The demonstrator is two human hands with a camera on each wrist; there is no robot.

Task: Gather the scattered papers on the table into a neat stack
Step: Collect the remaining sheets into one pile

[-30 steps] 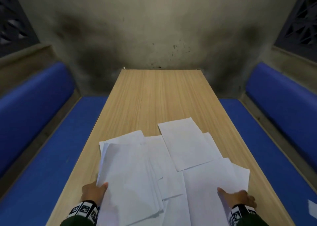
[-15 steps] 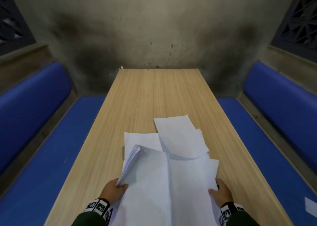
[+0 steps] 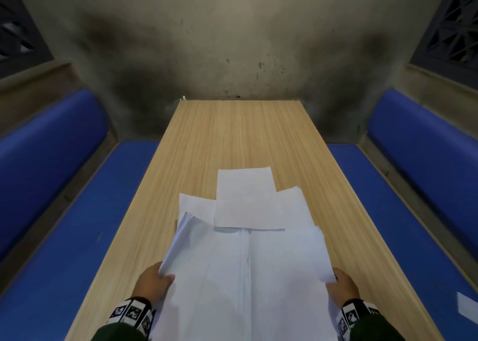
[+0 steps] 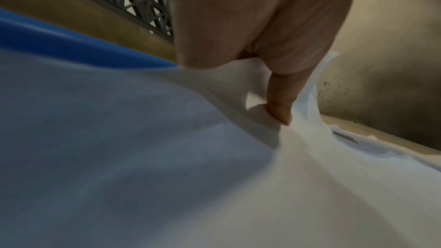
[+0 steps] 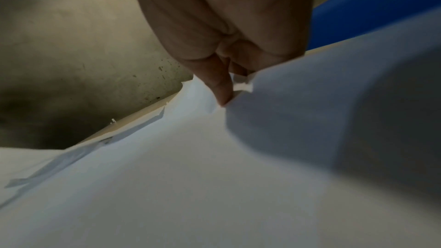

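The wrist views showed what the head view could not: each thumb on top of the papers [image 3: 248, 271], the left hand [image 3: 152, 283] and right hand [image 3: 342, 287] pinching opposite edges. The papers lay on the near end of the wooden table [image 3: 240, 136], between blue benches [image 3: 51, 159], its far end against a stained wall [image 3: 232, 43]. Since a second before, the spread sheets had been drawn inward.

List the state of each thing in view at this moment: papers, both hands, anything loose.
Papers: bunched between both hands, side edges lifted, not yet squared.
Top sheet: flat, sticking out past the far end of the pile.
Left hand: grips the pile's left edge.
Right hand: grips the pile's right edge.
Stray sheet: on the right bench, off the table.
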